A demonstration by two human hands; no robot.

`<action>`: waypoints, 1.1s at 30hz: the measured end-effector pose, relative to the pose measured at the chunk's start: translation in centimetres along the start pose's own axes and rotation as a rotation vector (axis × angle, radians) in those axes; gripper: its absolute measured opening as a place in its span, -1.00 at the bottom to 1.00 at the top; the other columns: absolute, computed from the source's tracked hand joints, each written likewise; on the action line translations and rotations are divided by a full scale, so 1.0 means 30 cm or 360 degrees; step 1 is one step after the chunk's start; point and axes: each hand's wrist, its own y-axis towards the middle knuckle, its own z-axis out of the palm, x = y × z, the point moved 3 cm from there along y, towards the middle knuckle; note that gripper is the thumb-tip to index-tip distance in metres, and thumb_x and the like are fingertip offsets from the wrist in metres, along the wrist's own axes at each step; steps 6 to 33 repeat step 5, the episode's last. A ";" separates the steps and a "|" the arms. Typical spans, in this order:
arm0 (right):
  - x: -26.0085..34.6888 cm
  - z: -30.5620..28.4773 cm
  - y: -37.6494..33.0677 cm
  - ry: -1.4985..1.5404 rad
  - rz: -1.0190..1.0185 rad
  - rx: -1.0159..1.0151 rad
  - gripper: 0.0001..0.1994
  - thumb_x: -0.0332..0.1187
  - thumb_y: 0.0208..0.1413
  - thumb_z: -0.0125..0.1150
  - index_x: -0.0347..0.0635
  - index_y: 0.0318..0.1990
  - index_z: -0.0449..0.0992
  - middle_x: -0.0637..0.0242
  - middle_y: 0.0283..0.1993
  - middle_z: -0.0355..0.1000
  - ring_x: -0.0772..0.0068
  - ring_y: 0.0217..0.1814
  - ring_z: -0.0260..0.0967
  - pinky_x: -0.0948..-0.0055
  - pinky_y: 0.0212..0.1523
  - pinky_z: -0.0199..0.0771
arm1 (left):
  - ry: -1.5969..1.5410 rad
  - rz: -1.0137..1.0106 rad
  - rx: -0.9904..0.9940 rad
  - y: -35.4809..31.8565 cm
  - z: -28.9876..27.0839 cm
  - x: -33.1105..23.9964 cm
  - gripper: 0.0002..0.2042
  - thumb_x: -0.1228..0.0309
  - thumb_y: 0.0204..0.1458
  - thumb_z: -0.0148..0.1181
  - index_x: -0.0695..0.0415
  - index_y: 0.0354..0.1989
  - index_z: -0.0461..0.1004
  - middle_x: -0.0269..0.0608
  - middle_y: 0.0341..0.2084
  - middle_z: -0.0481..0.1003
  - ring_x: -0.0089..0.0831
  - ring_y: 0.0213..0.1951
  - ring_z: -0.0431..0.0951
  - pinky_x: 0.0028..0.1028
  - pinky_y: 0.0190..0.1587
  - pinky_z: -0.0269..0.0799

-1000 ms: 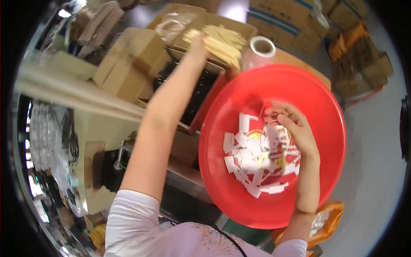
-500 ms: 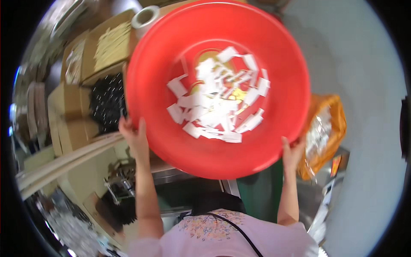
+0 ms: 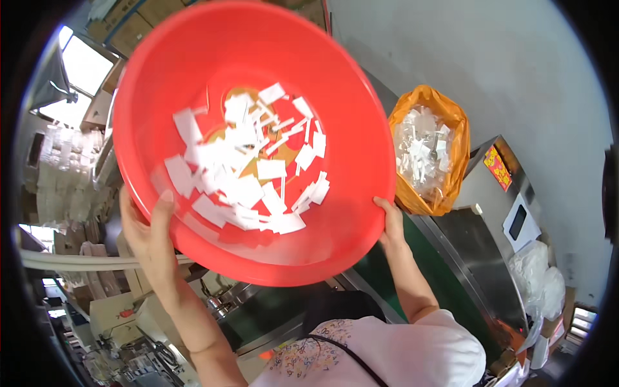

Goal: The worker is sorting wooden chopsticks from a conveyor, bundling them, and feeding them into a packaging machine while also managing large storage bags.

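A big round red plastic basin (image 3: 335, 84) fills the upper middle of the view, lifted in front of me and tilted. Several small white paper pieces (image 3: 248, 171) lie heaped in its bottom. My left hand (image 3: 149, 235) grips the basin's rim at the lower left, thumb over the edge. At the lower right, my right hand (image 3: 390, 222) holds the opposite rim.
An orange plastic bag (image 3: 445, 138) full of white pieces sits to the right on a grey steel machine (image 3: 490, 245) with a green belt. White sacks (image 3: 538, 277) lie at the far right. Stacked cardboard boxes (image 3: 97, 109) and shelving stand at the left.
One second ago my left arm reached toward boxes while my right hand was in the basin. Now both hands hold the rim, and the view has swung toward the orange bag and machine.
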 end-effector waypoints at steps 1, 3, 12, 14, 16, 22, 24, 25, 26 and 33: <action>0.025 -0.035 -0.049 -0.0069 -0.0186 -0.0006 -0.59 -0.48 -0.04 0.09 -0.34 0.02 0.26 0.13 -0.07 0.36 0.25 -0.05 0.36 0.34 -0.05 0.41 | 0.0057 0.0120 0.0060 -0.075 0.018 -0.121 -0.56 0.54 -0.08 0.15 0.32 0.03 0.26 -0.11 -0.08 0.36 -0.43 -0.05 0.36 -0.48 0.05 0.19; 0.056 -0.112 -0.130 -0.0111 -0.0414 0.0037 -0.59 -0.47 0.01 0.08 -0.35 0.05 0.25 0.11 -0.03 0.34 0.26 -0.03 0.35 0.34 -0.06 0.41 | 0.0098 0.0413 0.0080 -0.248 0.079 -0.331 -0.54 0.53 -0.07 0.15 0.32 0.05 0.24 -0.11 -0.07 0.36 -0.43 -0.04 0.35 -0.49 0.05 0.17; 0.015 -0.140 -0.233 0.0009 -0.0386 0.0217 -0.48 -0.43 -0.02 0.16 -0.26 0.14 0.18 0.15 0.07 0.28 0.23 0.07 0.28 0.31 0.05 0.34 | 0.0301 0.0777 0.0126 -0.387 0.105 -0.544 -0.50 0.45 -0.04 0.16 0.31 0.10 0.22 -0.12 -0.05 0.35 -0.43 -0.02 0.33 -0.49 0.07 0.15; 0.015 -0.140 -0.233 0.0009 -0.0386 0.0217 -0.48 -0.43 -0.02 0.16 -0.26 0.14 0.18 0.15 0.07 0.28 0.23 0.07 0.28 0.31 0.05 0.34 | 0.0301 0.0777 0.0126 -0.387 0.105 -0.544 -0.50 0.45 -0.04 0.16 0.31 0.10 0.22 -0.12 -0.05 0.35 -0.43 -0.02 0.33 -0.49 0.07 0.15; 0.015 -0.140 -0.233 0.0009 -0.0386 0.0217 -0.48 -0.43 -0.02 0.16 -0.26 0.14 0.18 0.15 0.07 0.28 0.23 0.07 0.28 0.31 0.05 0.34 | 0.0301 0.0777 0.0126 -0.387 0.105 -0.544 -0.50 0.45 -0.04 0.16 0.31 0.10 0.22 -0.12 -0.05 0.35 -0.43 -0.02 0.33 -0.49 0.07 0.15; 0.015 -0.140 -0.233 0.0009 -0.0386 0.0217 -0.48 -0.43 -0.02 0.16 -0.26 0.14 0.18 0.15 0.07 0.28 0.23 0.07 0.28 0.31 0.05 0.34 | 0.0301 0.0777 0.0126 -0.387 0.105 -0.544 -0.50 0.45 -0.04 0.16 0.31 0.10 0.22 -0.12 -0.05 0.35 -0.43 -0.02 0.33 -0.49 0.07 0.15; 0.015 -0.140 -0.233 0.0009 -0.0386 0.0217 -0.48 -0.43 -0.02 0.16 -0.26 0.14 0.18 0.15 0.07 0.28 0.23 0.07 0.28 0.31 0.05 0.34 | 0.0301 0.0777 0.0126 -0.387 0.105 -0.544 -0.50 0.45 -0.04 0.16 0.31 0.10 0.22 -0.12 -0.05 0.35 -0.43 -0.02 0.33 -0.49 0.07 0.15; 0.015 -0.140 -0.233 0.0009 -0.0386 0.0217 -0.48 -0.43 -0.02 0.16 -0.26 0.14 0.18 0.15 0.07 0.28 0.23 0.07 0.28 0.31 0.05 0.34 | 0.0301 0.0777 0.0126 -0.387 0.105 -0.544 -0.50 0.45 -0.04 0.16 0.31 0.10 0.22 -0.12 -0.05 0.35 -0.43 -0.02 0.33 -0.49 0.07 0.15; 0.015 -0.140 -0.233 0.0009 -0.0386 0.0217 -0.48 -0.43 -0.02 0.16 -0.26 0.14 0.18 0.15 0.07 0.28 0.23 0.07 0.28 0.31 0.05 0.34 | 0.0301 0.0777 0.0126 -0.387 0.105 -0.544 -0.50 0.45 -0.04 0.16 0.31 0.10 0.22 -0.12 -0.05 0.35 -0.43 -0.02 0.33 -0.49 0.07 0.15; 0.015 -0.140 -0.233 0.0009 -0.0386 0.0217 -0.48 -0.43 -0.02 0.16 -0.26 0.14 0.18 0.15 0.07 0.28 0.23 0.07 0.28 0.31 0.05 0.34 | 0.0301 0.0777 0.0126 -0.387 0.105 -0.544 -0.50 0.45 -0.04 0.16 0.31 0.10 0.22 -0.12 -0.05 0.35 -0.43 -0.02 0.33 -0.49 0.07 0.15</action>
